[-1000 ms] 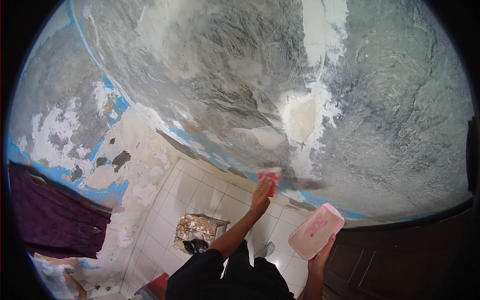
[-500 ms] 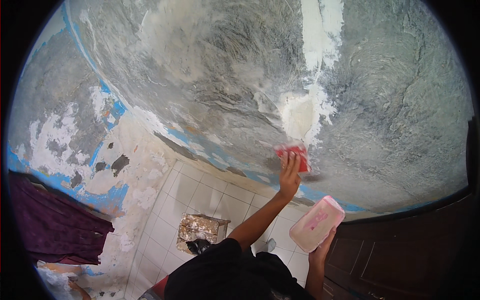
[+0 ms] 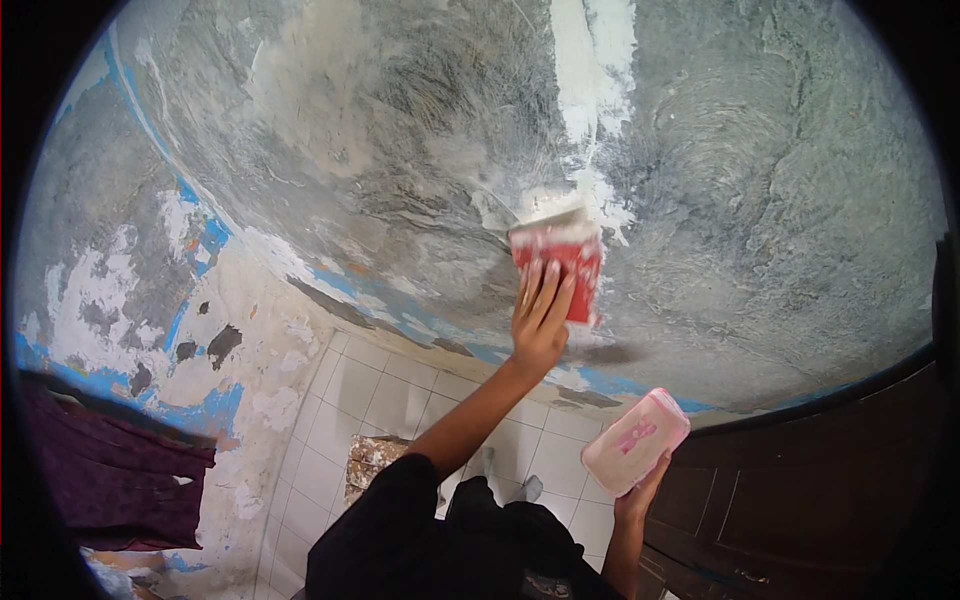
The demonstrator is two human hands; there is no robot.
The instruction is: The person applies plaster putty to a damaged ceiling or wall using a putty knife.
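My left hand [image 3: 541, 315] presses a red putty spreader [image 3: 575, 272] against the grey wall, fingers laid along its face and thumb hidden. White putty coats the spreader's upper edge and smears its sides. Right above that edge lies a pale putty patch [image 3: 548, 205], part of a white putty strip [image 3: 592, 70] running up the wall. Lower right, my right hand [image 3: 641, 488] grips a pink plastic tub [image 3: 637, 444] by its lower end. The tub is tilted, with a broad pale face marked in pink turned toward me; its contents are hidden.
A putty-spattered wooden stool [image 3: 372, 462] stands on white floor tiles [image 3: 400, 405], partly behind my left sleeve. Dark wooden door panels [image 3: 800, 490] are at the right. A purple cloth [image 3: 115, 470] hangs at the left beside the peeling side wall [image 3: 265, 370].
My left hand has moved the spreader up and left along the wall, over the lower part of the putty patch. The view has shifted slightly; my right hand still holds the tub.
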